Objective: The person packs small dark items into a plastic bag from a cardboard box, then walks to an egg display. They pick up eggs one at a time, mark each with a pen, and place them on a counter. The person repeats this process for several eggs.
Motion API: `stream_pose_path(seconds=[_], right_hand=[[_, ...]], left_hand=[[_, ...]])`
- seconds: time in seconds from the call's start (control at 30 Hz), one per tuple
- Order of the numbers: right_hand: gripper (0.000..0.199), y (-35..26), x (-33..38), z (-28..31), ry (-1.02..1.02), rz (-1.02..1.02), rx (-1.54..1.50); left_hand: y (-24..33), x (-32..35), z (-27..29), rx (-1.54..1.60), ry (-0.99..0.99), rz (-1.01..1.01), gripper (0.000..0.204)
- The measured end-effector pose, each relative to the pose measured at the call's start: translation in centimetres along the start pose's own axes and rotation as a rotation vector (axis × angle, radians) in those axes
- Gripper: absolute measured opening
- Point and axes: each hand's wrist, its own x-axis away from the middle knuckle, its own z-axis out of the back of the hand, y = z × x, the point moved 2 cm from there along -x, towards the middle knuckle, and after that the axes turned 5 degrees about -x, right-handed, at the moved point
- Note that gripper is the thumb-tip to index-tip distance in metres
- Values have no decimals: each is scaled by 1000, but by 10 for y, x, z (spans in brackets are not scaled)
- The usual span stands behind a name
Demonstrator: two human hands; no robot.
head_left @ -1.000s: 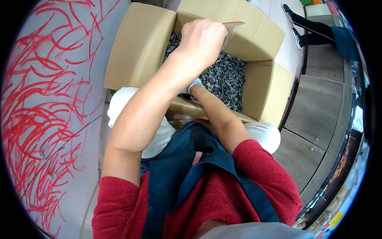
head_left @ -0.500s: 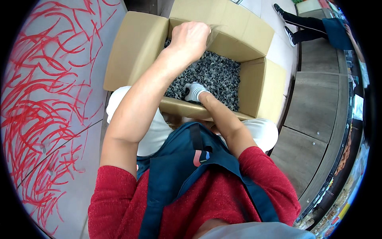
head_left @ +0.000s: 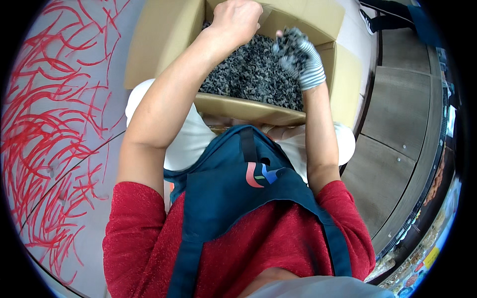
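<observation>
A cardboard box (head_left: 158,47) with its flaps folded out stands between my knees. Small black-and-grey curled pieces (head_left: 248,74), like dried wood ear fungus, fill its lower part. My bare left hand (head_left: 234,21) is closed in a fist above the far side of the box. It seems to grip the edge of a clear plastic bag (head_left: 265,14), most of which is hard to make out. My right hand (head_left: 310,67), in a grey-and-white striped glove, is raised over the box's right side, its fingers closed round a clump of dried wood ear fungus (head_left: 292,43).
Light floor panels (head_left: 112,171) with red curved strokes lie to my left. Dark grey panels (head_left: 392,107) line the right, beside shelves of packaged goods (head_left: 422,248). Another person's shoe (head_left: 366,21) and dark-clothed leg show at the upper right.
My right hand has come up out of the pieces, moving right and away from me, with a clump in it. My left fist stays above the box. The view has tilted slightly.
</observation>
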Motion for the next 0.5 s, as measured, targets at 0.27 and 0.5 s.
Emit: stream_pose_path(seconds=[0.27,0.5], right_hand=[[24,-13,-14,-32,54,-134,-86],[16,-15,-27,-39,214,-148,-15]], left_hand=[[26,-2,-4,336,-148,31,39],[22,0,-21,292,-62,-11,54]])
